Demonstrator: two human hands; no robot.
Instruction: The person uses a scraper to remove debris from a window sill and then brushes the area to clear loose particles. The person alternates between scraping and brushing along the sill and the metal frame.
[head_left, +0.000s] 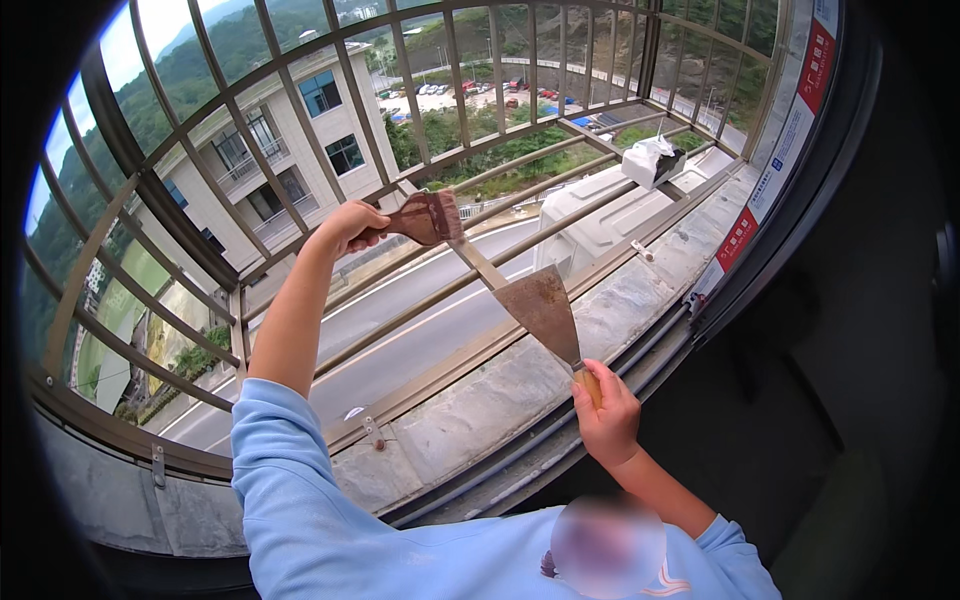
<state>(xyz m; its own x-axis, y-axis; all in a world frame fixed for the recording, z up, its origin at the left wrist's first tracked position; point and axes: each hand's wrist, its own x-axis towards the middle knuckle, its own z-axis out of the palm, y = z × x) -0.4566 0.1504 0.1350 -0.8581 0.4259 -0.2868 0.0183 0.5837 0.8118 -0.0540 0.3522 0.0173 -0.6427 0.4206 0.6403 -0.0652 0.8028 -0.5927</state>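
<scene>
My left hand (354, 227) grips the wooden handle of a wide flat paintbrush (424, 218). It is held over the metal bars with its short, stained bristles turned to the right. My right hand (611, 412) holds a putty knife by its wooden handle, above the window sill. Its broad, rust-stained blade (538, 306) points up and left, beyond the sill's outer edge towards the bars. The two tools are apart, the brush farther out than the knife. Below the knife runs the weathered stone-like sill (465, 416).
A metal window cage (491, 71) surrounds the outer side; its floor bars (409, 313) have wide gaps above a road. A white boxy unit (581, 214) and a torn white block (651, 163) lie to the right. Sliding-window tracks (525, 465) edge the sill beside a taped frame (780, 142).
</scene>
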